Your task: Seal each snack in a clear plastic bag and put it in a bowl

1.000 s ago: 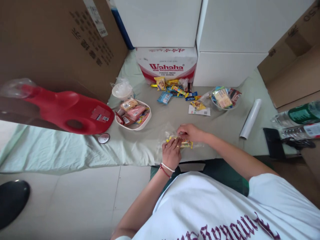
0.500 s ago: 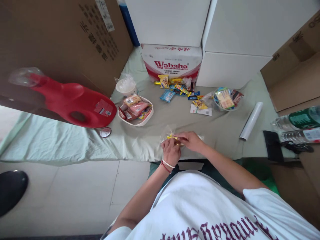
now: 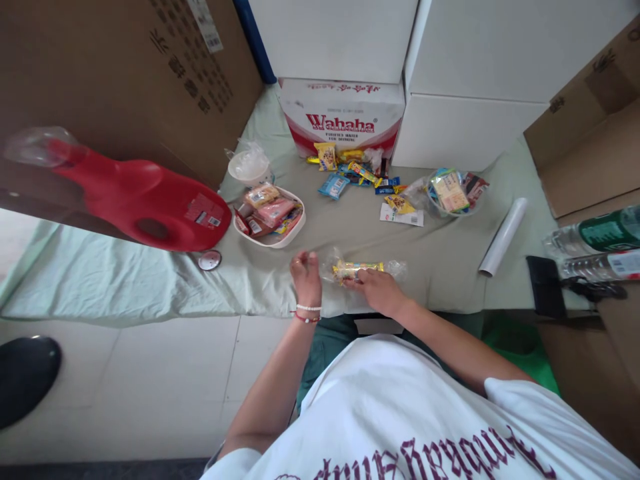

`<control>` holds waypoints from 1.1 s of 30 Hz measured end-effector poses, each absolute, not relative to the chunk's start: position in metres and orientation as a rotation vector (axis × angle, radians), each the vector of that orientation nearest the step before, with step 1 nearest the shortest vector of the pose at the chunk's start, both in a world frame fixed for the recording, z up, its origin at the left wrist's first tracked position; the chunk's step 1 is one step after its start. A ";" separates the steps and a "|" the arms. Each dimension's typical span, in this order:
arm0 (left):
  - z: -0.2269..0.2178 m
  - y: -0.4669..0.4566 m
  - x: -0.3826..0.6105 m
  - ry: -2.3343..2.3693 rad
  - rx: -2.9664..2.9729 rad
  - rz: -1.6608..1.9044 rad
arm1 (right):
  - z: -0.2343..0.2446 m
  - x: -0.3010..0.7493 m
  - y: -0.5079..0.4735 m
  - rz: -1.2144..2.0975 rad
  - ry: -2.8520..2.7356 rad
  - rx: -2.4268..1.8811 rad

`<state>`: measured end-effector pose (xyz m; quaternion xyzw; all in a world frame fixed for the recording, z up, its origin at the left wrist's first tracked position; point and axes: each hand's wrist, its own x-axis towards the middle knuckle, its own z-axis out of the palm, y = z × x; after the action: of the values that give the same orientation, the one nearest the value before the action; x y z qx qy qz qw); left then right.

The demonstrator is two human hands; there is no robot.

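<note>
A clear plastic bag [image 3: 397, 268] lies rolled near the table's front edge, with yellow-wrapped snacks [image 3: 367, 267] inside it. My right hand [image 3: 383, 291] holds the roll from the near side, fingers bent over its lower edge. Left of the roll and apart from it, my left hand [image 3: 306, 279] is raised with its fingers curled in. Whether anything small is pinched there cannot be made out. Beyond the hands, a white bowl [image 3: 284, 245] is filled with packaged snacks. Loose snack packets [image 3: 334, 186] are heaped at the back.
A red jug [image 3: 125, 193] lies on the left beside a small round object [image 3: 209, 260]. At the back stand a white cup [image 3: 250, 170] and a Wahaha box [image 3: 345, 120]. On the right are a clear bowl of snacks [image 3: 453, 193], a white roll [image 3: 503, 237] and plastic bottles [image 3: 600, 233].
My left hand has come off the bagged snacks and moved left, its fingers curling upward. My right hand stays on the roll, slightly lower, and more of the yellow wrapping shows.
</note>
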<state>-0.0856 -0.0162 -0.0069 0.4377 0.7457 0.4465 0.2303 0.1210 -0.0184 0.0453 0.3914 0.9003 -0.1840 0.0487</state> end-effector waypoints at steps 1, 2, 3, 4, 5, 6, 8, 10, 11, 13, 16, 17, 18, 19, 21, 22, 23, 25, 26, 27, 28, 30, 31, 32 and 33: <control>-0.004 -0.007 -0.079 2.066 1.236 1.201 | 0.045 0.121 -0.019 -0.548 2.745 1.192; -0.001 0.001 -0.073 2.079 1.294 1.150 | 0.046 0.120 -0.019 -0.532 2.746 1.190; 0.002 0.007 -0.067 2.089 1.361 1.074 | 0.046 0.120 -0.019 -0.519 2.744 1.185; 0.005 0.011 -0.062 2.094 1.429 0.975 | 0.047 0.120 -0.019 -0.510 2.738 1.183; 0.008 0.013 -0.060 2.091 1.484 0.867 | 0.047 0.119 -0.018 -0.507 2.730 1.184; 0.010 0.013 -0.060 2.071 1.509 0.771 | 0.048 0.119 -0.018 -0.511 2.724 1.187; 0.012 0.008 -0.070 1.995 1.497 0.645 | 0.049 0.120 -0.016 -0.544 2.722 1.198; 0.012 -0.001 -0.086 1.913 1.456 0.619 | 0.050 0.121 -0.015 -0.597 2.723 1.216; 0.012 -0.007 -0.094 1.895 1.430 0.635 | 0.050 0.122 -0.014 -0.625 2.725 1.228; 0.014 -0.018 -0.106 1.912 1.384 0.689 | 0.049 0.124 -0.012 -0.680 2.741 1.245; 0.021 -0.034 -0.107 1.980 1.324 0.798 | 0.042 0.127 -0.010 -0.756 2.821 1.240; 0.024 -0.038 -0.102 2.019 1.331 0.854 | 0.039 0.127 -0.009 -0.781 2.855 1.234; 0.026 -0.042 -0.095 2.059 1.361 0.915 | 0.035 0.126 -0.009 -0.805 2.888 1.231; 0.028 -0.044 -0.086 2.089 1.418 0.969 | 0.030 0.125 -0.009 -0.829 2.921 1.231; 0.029 -0.048 -0.065 2.092 1.599 0.999 | 0.022 0.122 -0.010 -0.876 2.984 1.243; 0.027 -0.048 -0.055 2.067 1.702 0.956 | 0.018 0.121 -0.011 -0.902 3.014 1.258; 0.025 -0.048 -0.045 2.042 1.799 0.891 | 0.016 0.121 -0.012 -0.939 3.043 1.267; 0.018 -0.048 -0.031 2.010 1.959 0.748 | 0.013 0.124 -0.014 -1.080 3.086 1.243; 0.014 -0.048 -0.027 2.008 2.016 0.694 | 0.012 0.128 -0.015 -1.169 3.092 1.262; 0.011 -0.049 -0.024 2.007 2.060 0.656 | 0.012 0.134 -0.016 -1.238 3.084 1.355; 0.008 -0.050 -0.022 2.003 2.095 0.632 | 0.013 0.141 -0.015 -1.256 3.060 1.545; 0.003 -0.054 -0.021 1.990 2.145 0.617 | 0.013 0.156 -0.012 -1.072 2.905 2.131; 0.001 -0.056 -0.021 1.984 2.162 0.617 | 0.013 0.164 -0.009 -0.902 2.770 2.399; -0.001 -0.058 -0.021 1.977 2.175 0.619 | 0.012 0.170 -0.005 -0.751 2.635 2.564; -0.003 -0.059 -0.021 1.971 2.183 0.618 | 0.010 0.175 -0.002 -0.661 2.537 2.614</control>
<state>-0.0209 -0.0595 -0.0029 0.7248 0.6542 0.2053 0.0681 0.1749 -0.0020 0.0102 0.6785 0.6585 -0.1717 -0.2766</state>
